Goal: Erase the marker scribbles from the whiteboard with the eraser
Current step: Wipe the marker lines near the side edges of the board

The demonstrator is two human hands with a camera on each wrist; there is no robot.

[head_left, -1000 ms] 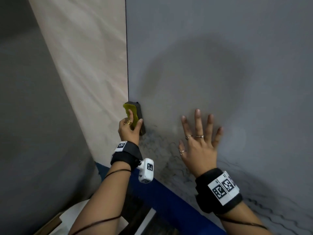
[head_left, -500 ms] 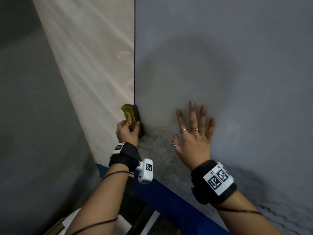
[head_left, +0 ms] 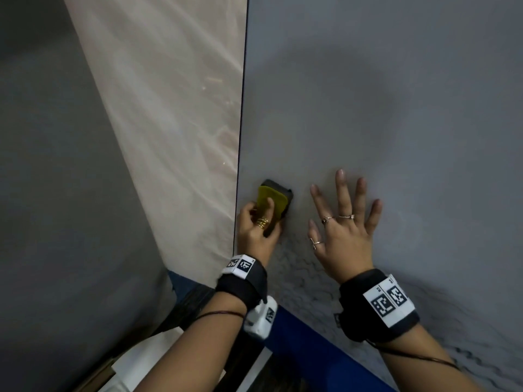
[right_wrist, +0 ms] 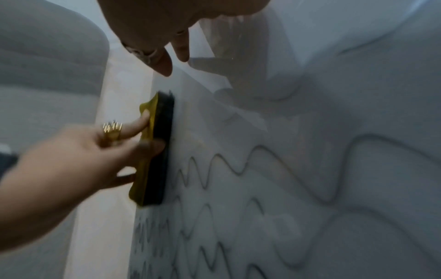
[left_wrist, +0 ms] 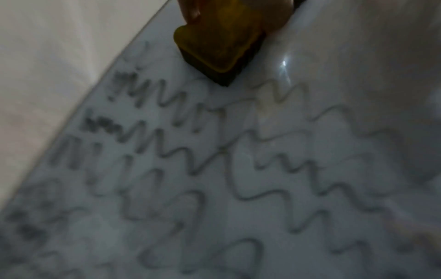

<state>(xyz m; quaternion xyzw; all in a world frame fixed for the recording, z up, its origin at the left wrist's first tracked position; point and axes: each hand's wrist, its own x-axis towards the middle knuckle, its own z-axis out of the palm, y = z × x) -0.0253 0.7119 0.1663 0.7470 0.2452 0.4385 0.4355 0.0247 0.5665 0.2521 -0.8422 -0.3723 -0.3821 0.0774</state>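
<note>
The whiteboard [head_left: 382, 114] stands upright and fills the right of the head view. My left hand [head_left: 259, 224] grips the yellow-backed eraser [head_left: 273, 200] with its black felt flat against the board near the left edge. In the right wrist view the eraser [right_wrist: 157, 151] sits just above wavy black marker scribbles [right_wrist: 238, 188]. The left wrist view shows the eraser [left_wrist: 219, 49] over rows of scribbles [left_wrist: 203, 160], some smeared. My right hand [head_left: 343, 219] lies flat on the board with fingers spread, to the right of the eraser. Faint scribbles [head_left: 300, 267] run below both hands.
A beige wall panel [head_left: 175, 108] and a grey surface [head_left: 51, 193] lie left of the board's edge. A blue band [head_left: 305, 338] runs along the board's bottom. White sheets [head_left: 147, 360] lie low at the left.
The eraser has moved a little to the right, away from the board's left edge, and is now tilted. My right hand stays flat on the board.
</note>
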